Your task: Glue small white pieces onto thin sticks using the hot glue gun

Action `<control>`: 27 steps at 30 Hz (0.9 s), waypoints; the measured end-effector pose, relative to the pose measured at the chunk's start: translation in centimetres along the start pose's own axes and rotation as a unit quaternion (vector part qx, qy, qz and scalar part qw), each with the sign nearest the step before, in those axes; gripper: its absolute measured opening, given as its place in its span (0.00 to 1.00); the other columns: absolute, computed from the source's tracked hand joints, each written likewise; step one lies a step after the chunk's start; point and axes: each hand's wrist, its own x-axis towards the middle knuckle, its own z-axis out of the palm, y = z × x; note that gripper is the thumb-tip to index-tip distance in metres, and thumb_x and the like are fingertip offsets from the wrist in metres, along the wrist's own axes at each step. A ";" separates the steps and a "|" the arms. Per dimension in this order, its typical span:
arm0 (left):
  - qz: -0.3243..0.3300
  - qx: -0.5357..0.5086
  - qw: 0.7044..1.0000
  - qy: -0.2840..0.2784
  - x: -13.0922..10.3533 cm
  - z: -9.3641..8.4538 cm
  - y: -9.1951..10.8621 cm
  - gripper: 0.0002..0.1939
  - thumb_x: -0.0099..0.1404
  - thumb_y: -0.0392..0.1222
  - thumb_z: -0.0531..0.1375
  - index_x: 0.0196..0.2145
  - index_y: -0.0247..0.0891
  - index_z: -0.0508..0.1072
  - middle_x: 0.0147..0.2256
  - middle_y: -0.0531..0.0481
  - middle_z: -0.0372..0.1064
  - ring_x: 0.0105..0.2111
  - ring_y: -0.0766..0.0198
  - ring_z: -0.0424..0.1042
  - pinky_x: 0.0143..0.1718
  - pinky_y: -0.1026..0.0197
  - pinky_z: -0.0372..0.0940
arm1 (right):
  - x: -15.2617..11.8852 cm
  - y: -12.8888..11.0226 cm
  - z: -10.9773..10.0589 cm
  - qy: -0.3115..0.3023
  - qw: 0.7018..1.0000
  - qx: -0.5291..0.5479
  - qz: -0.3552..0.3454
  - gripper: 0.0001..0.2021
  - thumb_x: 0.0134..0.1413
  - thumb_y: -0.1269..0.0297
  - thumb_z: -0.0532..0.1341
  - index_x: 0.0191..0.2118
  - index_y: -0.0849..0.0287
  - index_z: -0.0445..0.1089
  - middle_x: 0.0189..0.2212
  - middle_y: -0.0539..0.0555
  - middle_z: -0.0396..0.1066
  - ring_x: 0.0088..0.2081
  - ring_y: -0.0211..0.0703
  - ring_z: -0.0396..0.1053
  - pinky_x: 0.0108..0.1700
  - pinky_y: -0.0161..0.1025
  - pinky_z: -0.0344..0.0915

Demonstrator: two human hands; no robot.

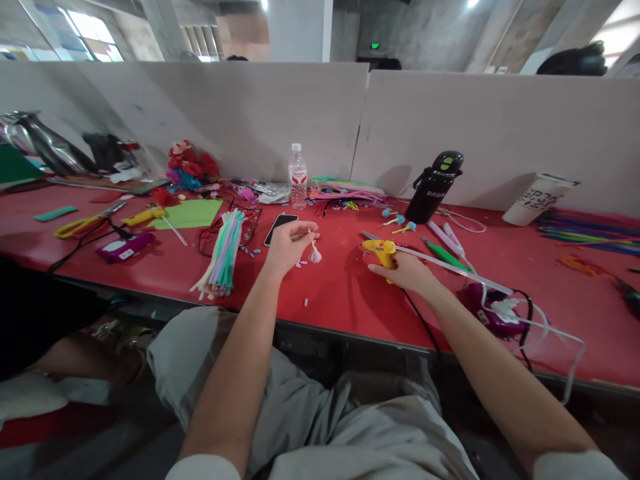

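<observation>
Beyond trousers (380, 440) at six o'clock, steady flower (315, 255) pinched in left grip (287, 247); at three, keep glue gun (381, 249), clasped in right grip (409, 272), level.

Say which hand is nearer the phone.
Left. The left hand is close by the phone, overlapping it in view; the right hand is well off to its right, holding the yellow glue gun.

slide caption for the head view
Left grip holding a small lilac-and-cream fuzzy piece, right grip holding a yellow plastic glue gun, over a red tabletop.
</observation>
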 end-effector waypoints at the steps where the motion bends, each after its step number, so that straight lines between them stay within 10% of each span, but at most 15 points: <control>1: -0.001 0.004 1.000 0.000 0.0 0.0 0.0 0.12 0.55 0.39 0.67 0.38 0.34 0.77 0.40 0.42 0.77 0.40 0.55 0.79 0.44 0.54 0.74 | 0.7 -0.6 0.4 -0.007 1.000 -0.009 0.008 0.14 0.44 0.51 0.67 0.28 0.58 0.70 0.20 0.54 0.67 0.24 0.47 0.66 0.29 0.41 0.58; 5: -0.002 0.030 1.000 0.003 0.1 -0.1 -0.2 0.11 0.56 0.37 0.65 0.38 0.33 0.77 0.40 0.41 0.77 0.40 0.55 0.79 0.45 0.53 0.73 | 1.8 -2.6 2.5 -0.001 0.990 0.125 -0.069 0.11 0.47 0.62 0.64 0.38 0.57 0.71 0.30 0.54 0.73 0.29 0.46 0.68 0.33 0.41 0.63; 11: 0.008 0.093 0.996 0.018 0.4 -0.2 -0.9 0.08 0.57 0.32 0.62 0.37 0.33 0.78 0.40 0.42 0.77 0.39 0.57 0.79 0.46 0.53 0.73 | 0.3 -4.6 4.8 -0.130 0.910 0.389 -0.062 0.17 0.52 0.51 0.64 0.40 0.60 0.72 0.28 0.53 0.74 0.26 0.40 0.68 0.30 0.37 0.66; 27: 0.010 0.124 0.992 0.005 0.1 0.2 -1.2 0.06 0.56 0.35 0.65 0.34 0.36 0.78 0.36 0.45 0.76 0.36 0.59 0.77 0.45 0.52 0.73 | -1.2 -5.7 5.5 -0.131 0.919 0.367 -0.051 0.18 0.52 0.46 0.64 0.30 0.57 0.73 0.22 0.50 0.70 0.24 0.37 0.66 0.27 0.34 0.64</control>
